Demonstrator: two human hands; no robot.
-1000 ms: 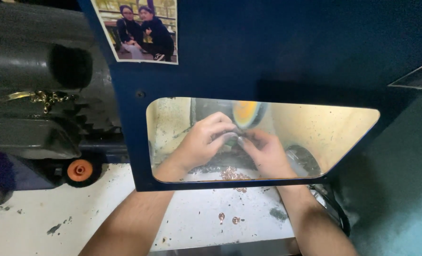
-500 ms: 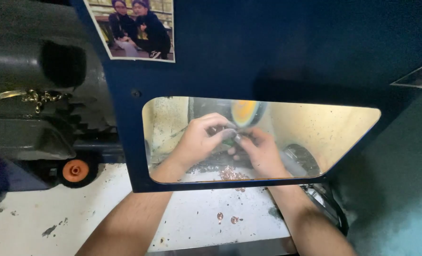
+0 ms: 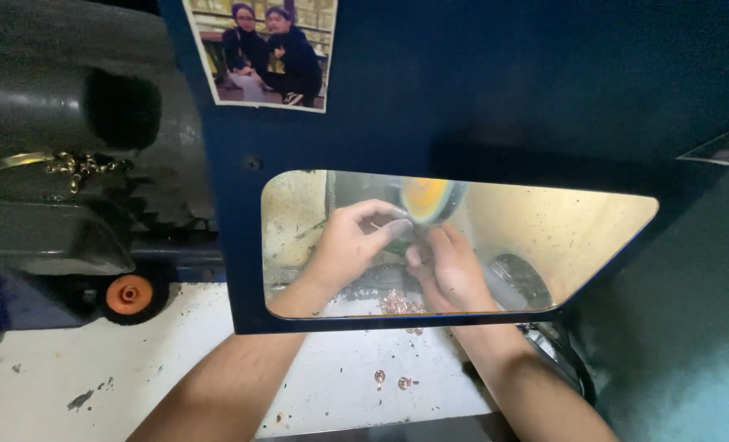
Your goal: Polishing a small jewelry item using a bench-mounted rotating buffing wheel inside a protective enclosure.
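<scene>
Both my hands reach behind a dark blue guard (image 3: 479,106) and show through its clear window (image 3: 561,237). My left hand (image 3: 348,245) and my right hand (image 3: 450,270) meet fingertip to fingertip just below a round yellow-orange buffing wheel (image 3: 430,199). They pinch something small between them at the wheel's lower edge; the piece itself is hidden by the fingers. A pile of small copper-coloured pieces (image 3: 397,303) lies on the white bench right under my hands.
A grey motor housing (image 3: 61,164) with a brass chain (image 3: 74,166) and an orange wheel (image 3: 128,295) stands at the left. A photo of two people (image 3: 266,53) is stuck on the guard. Loose copper pieces (image 3: 389,379) lie on the stained white bench (image 3: 94,368).
My hands have lifted slightly toward the wheel and stay pressed together. The view has shifted a little; nothing was let go.
</scene>
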